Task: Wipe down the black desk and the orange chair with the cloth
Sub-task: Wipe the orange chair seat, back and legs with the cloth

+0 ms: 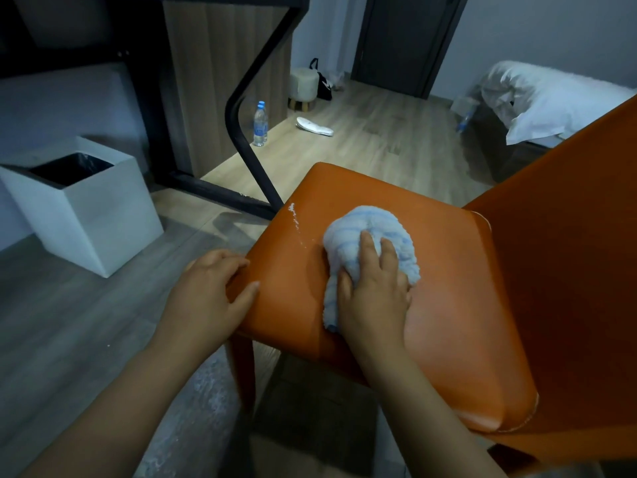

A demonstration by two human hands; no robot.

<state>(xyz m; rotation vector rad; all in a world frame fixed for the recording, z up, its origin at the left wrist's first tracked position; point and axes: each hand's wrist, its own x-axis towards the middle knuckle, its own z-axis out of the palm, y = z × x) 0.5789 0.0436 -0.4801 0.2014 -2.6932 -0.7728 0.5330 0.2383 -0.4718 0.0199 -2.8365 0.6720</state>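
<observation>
The orange chair (458, 298) fills the lower right, its seat facing me and its backrest rising at the right. A bunched light-blue cloth (365, 229) lies on the middle of the seat. My right hand (375, 291) presses down on the cloth and grips it. My left hand (210, 291) holds the seat's left front edge, fingers curled over it. White scuff marks run along the seat's left edge. The black desk (241, 108) stands at the upper left; only its underside and bent metal leg show.
A white square bin (100, 219) with a dark liner stands on the wood floor at left. A water bottle (261, 124) stands by the desk leg. Farther back are a slipper (314, 126), a small stool (303, 86), a black bag and a bed (551, 101) at right.
</observation>
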